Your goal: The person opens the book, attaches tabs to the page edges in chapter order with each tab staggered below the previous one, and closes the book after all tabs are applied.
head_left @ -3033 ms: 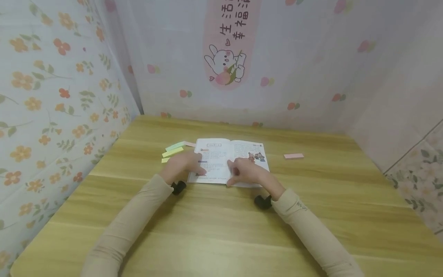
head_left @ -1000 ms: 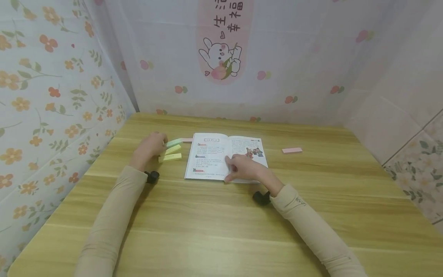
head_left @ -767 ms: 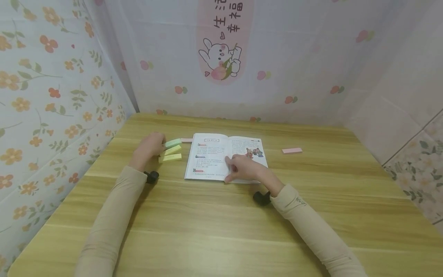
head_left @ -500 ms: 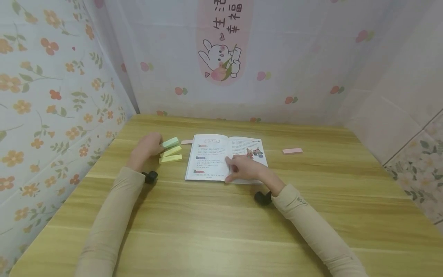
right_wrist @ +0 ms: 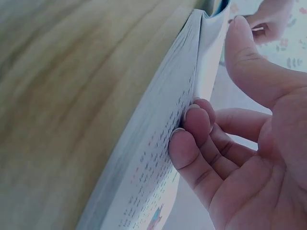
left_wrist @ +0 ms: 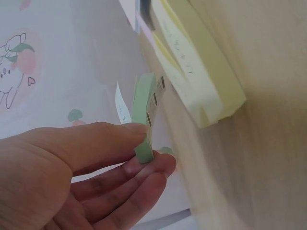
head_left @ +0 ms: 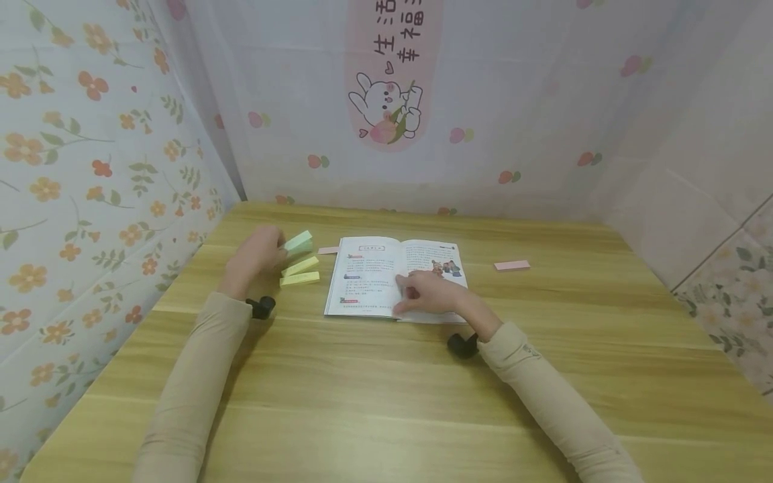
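My left hand [head_left: 256, 258] pinches a light green pad of sticky notes [head_left: 298, 242] between thumb and fingers, at the left of an open book [head_left: 365, 288]. In the left wrist view the green pad stands tilted above the table, with a pale leaf fanned away from it. Two yellow sticky-note pads, a farther one [head_left: 300, 267] and a nearer one [head_left: 299, 279], lie just below that hand. My right hand [head_left: 435, 293] rests on the book near its spine. Seen from the right wrist, its bent fingertips [right_wrist: 184, 143] press the page, and the thumb stands apart.
A pink sticky-note strip [head_left: 328, 250] lies by the book's upper left edge. Another pink pad [head_left: 512, 265] lies to the book's right. The wooden table [head_left: 362, 402] meets a patterned curtain [head_left: 290, 100] at the back and left.
My left hand has gone from the book's left page to the sticky notes, taken the green pad and raised it off the table. My right hand stays on the book.
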Motion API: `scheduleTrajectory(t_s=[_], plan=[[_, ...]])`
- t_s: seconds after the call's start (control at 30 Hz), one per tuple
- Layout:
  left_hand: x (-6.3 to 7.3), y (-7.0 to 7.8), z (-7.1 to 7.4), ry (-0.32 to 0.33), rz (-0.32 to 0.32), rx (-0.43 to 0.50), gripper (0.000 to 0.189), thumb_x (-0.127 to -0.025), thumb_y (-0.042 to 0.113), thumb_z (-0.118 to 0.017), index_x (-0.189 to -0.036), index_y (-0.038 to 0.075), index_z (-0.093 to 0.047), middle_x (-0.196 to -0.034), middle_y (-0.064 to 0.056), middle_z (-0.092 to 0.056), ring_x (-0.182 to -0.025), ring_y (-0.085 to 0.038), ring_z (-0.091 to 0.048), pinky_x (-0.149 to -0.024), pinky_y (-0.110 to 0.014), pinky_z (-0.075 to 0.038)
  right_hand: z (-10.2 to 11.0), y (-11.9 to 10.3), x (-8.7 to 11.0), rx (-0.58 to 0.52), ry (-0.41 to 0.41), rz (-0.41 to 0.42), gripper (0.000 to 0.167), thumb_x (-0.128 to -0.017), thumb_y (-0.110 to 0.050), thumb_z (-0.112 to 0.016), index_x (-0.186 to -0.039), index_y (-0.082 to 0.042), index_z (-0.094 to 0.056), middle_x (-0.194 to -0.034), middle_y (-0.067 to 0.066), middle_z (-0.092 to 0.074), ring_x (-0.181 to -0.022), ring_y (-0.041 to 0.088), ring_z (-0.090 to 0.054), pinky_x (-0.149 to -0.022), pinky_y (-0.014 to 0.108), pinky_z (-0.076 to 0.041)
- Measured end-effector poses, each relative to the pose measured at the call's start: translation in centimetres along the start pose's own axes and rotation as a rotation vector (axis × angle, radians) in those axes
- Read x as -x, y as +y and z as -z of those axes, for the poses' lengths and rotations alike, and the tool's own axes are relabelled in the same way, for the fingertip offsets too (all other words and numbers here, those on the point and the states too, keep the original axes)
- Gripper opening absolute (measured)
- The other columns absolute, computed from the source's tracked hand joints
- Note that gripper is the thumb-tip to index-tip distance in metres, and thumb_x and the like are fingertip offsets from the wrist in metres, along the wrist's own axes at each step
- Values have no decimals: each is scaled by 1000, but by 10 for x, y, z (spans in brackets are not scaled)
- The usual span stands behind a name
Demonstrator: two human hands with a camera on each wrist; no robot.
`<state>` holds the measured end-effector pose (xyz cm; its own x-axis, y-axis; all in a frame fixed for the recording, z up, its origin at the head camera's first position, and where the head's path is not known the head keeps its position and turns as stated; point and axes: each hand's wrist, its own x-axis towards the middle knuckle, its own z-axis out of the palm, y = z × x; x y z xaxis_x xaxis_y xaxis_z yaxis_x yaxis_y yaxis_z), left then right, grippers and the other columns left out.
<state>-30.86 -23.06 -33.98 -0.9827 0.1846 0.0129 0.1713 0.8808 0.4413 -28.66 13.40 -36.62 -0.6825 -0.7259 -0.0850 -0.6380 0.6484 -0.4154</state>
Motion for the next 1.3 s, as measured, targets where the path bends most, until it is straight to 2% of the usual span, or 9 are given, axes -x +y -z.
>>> scheduleTrajectory(t_s=[0.1,0.17,0.27,0.4,0.5,0.6,1.0,1.13,1.3], plan=[[2,5,2,13,-19,-6,14,-92,0,-52,-91,-8,-64,-85,-16,-63,-71,-26,-53,-63,-36,-47,1,3,1,-13,5,-7,33,-94,-36,-73,-83,-11,-55,-66,-4,-37,-61,10,-32,-60,26,-29],[1,8,2,27,-50,-13,14,-93,0,-52,-88,-7,-64,-80,-14,-62,-68,-25,-52,-62,-36,-46,3,6,1,-15,8,-20,31,-95,-37,-71,-86,-10,-57,-65,-4,-35,-60,10,-31,-60,26,-29],[0,12,4,47,-99,-17,16,-93,-2,-54,-78,-4,-59,-70,-9,-54,-61,-20,-46,-59,-34,-42,7,10,3,-22,23,-35,38,-96,-36,-69,-113,-2,-67,-66,-4,-37,-61,11,-31,-61,27,-29],[-3,20,6,60,-148,-12,13,-91,-3,-55,-85,-8,-65,-77,-16,-62,-67,-25,-53,-66,-39,-48,14,16,7,-21,77,-44,61,-98,-33,-68,-143,5,-53,-73,-2,-55,-65,12,-42,-64,27,-37],[-3,26,8,56,-163,1,22,-92,-1,-56,-107,-11,-68,-102,-25,-69,-89,-36,-64,-84,-49,-53,19,19,8,-42,140,-53,57,-98,-29,-68,-141,5,-54,-83,3,-65,-69,15,-50,-68,30,-44],[-3,31,8,45,-181,15,27,-92,2,-57,-114,-12,-67,-108,-27,-68,-101,-40,-65,-90,-52,-52,22,20,9,-65,216,-60,52,-98,-25,-69,-139,5,-56,-85,4,-67,-70,16,-53,-70,31,-46],[2,65,4,55,-351,79,25,-92,1,-61,-114,-9,-68,-103,-20,-70,-93,-32,-67,-85,-44,-55,27,22,8,-149,494,-10,31,-98,-15,-67,-124,3,-67,-83,7,-63,-64,18,-52,-59,28,-44],[5,79,2,53,-426,92,24,-93,2,-67,-114,-9,-68,-103,-18,-70,-90,-29,-66,-83,-41,-56,30,18,12,-232,547,-5,25,-101,-17,-64,-118,0,-69,-87,13,-65,-62,22,-56,-56,28,-49],[11,94,-1,55,-520,106,22,-92,1,-69,-112,-8,-68,-102,-16,-70,-88,-25,-66,-82,-37,-57,35,8,18,-345,580,6,25,-102,-24,-62,-115,-4,-70,-85,10,-64,-63,33,-58,-53,32,-52]])
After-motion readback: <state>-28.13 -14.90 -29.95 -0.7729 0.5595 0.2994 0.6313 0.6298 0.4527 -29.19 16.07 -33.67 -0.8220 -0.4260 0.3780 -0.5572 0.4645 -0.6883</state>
